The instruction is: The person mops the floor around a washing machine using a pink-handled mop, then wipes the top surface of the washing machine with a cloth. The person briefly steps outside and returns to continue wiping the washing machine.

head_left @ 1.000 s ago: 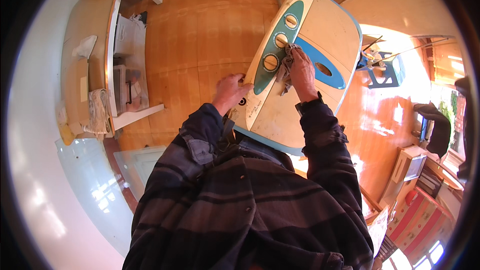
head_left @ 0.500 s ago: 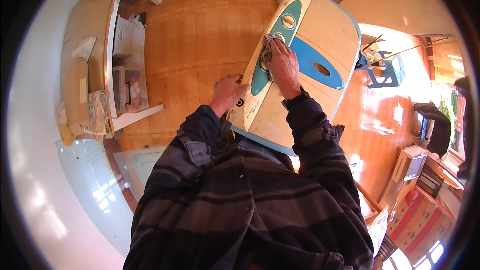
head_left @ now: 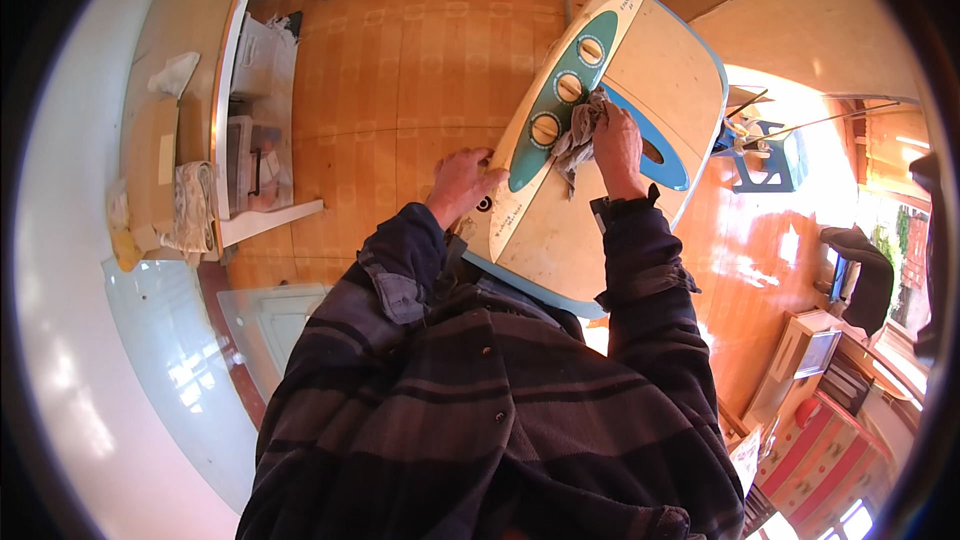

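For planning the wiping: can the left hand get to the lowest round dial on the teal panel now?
Probably yes: the left hand rests on the washing machine's edge, and nothing lies between it and the lowest dial.

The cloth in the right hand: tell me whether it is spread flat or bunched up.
Bunched up. The grey cloth sits crumpled in folds under the right hand, pressed on the washing machine beside its dials.

The near end of the cream and teal plastic washing machine [head_left: 610, 140] disappears behind the dark striped shirt [head_left: 500, 420] in the frame's centre. The crumpled grey cloth [head_left: 580, 135] covers part of the teal control panel, while the right hand [head_left: 618, 145] hides the cloth's right edge. Small items on the pale shelf unit [head_left: 190, 130] at upper left are too tiny to identify.
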Action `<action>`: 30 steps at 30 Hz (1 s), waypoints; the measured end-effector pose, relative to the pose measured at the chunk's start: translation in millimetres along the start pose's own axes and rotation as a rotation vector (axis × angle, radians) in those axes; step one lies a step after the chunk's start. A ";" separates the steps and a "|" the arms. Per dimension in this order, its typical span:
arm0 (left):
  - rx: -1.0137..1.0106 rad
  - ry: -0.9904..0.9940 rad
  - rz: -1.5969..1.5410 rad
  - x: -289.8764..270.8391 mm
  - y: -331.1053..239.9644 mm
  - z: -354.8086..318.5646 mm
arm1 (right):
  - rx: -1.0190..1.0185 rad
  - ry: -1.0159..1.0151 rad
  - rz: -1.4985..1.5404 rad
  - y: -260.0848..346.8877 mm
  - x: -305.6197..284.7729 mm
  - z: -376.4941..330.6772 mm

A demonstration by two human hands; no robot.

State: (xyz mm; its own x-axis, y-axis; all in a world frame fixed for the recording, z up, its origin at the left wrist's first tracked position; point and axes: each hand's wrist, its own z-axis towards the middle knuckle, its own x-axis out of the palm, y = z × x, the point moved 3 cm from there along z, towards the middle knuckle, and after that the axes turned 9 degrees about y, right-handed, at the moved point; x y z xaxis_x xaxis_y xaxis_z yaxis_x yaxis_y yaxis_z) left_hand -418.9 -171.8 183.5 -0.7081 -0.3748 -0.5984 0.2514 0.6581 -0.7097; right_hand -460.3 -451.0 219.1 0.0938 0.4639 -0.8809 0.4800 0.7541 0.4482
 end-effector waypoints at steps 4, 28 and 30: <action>-0.007 0.014 -0.004 -3.0 -1.7 0.6 | -0.311 -0.039 0.060 31.7 2.1 -8.2; -0.051 -0.008 0.021 -1.0 -0.4 -1.8 | -0.401 -0.126 0.020 49.6 16.9 79.4; -0.034 -0.028 0.015 -0.7 -0.2 -2.4 | -0.382 -0.148 -0.046 50.4 27.9 67.2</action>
State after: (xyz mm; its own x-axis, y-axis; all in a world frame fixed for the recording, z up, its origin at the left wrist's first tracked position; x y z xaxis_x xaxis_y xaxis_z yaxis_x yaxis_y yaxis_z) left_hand -420.1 -170.1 185.0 -0.6857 -0.3828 -0.6191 0.2389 0.6851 -0.6881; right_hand -374.9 -431.3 206.9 0.2176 0.3751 -0.9011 0.1312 0.9036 0.4078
